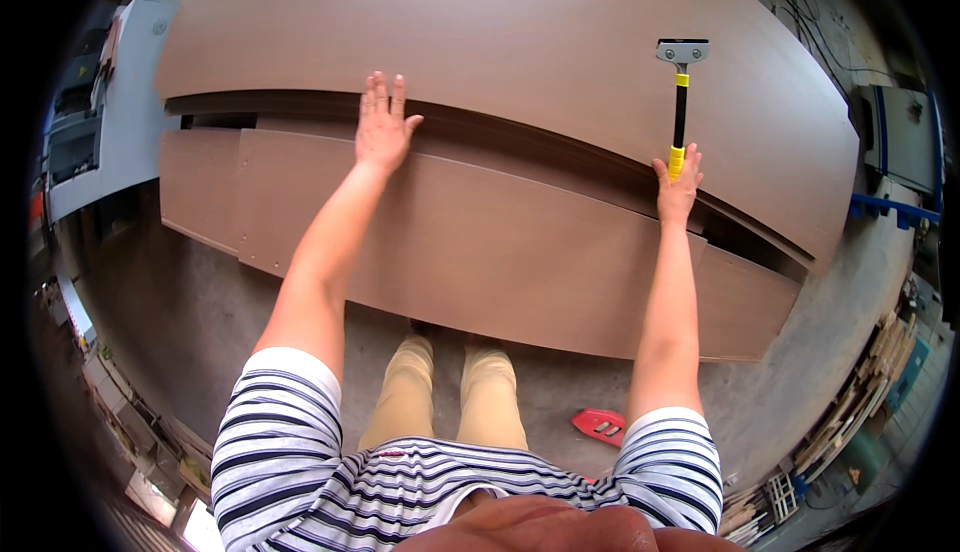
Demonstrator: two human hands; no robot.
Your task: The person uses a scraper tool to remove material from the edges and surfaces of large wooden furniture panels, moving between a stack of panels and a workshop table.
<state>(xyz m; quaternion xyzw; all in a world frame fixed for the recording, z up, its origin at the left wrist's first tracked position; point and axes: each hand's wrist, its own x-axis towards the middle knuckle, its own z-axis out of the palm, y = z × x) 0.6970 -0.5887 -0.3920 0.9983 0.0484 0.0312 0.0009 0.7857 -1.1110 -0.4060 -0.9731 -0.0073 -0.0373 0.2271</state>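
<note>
A large brown panel (pixel 480 27) lies in front of me, with a long narrow brown board (pixel 480 242) nearer to me. A dark gap runs between them. At the panel's near edge, my left hand (pixel 383 137) lies with its fingers stretched forward, holding nothing. My right hand (pixel 679 192) is by the same edge farther right, with the end of a scraper (pixel 680 112) between its thumb and fingers. The scraper has a black and yellow handle and a wide metal head that points away from me over the panel. My palm's underside is hidden.
A red slotted object (pixel 600 425) is on the concrete floor (pixel 560 377) near my legs. Wooden strips (pixel 860 392) are piled at the right. A pale grey machine or cabinet (pixel 135 92) stands at the left, and dark cables (pixel 815 27) hang beyond the panel's right end.
</note>
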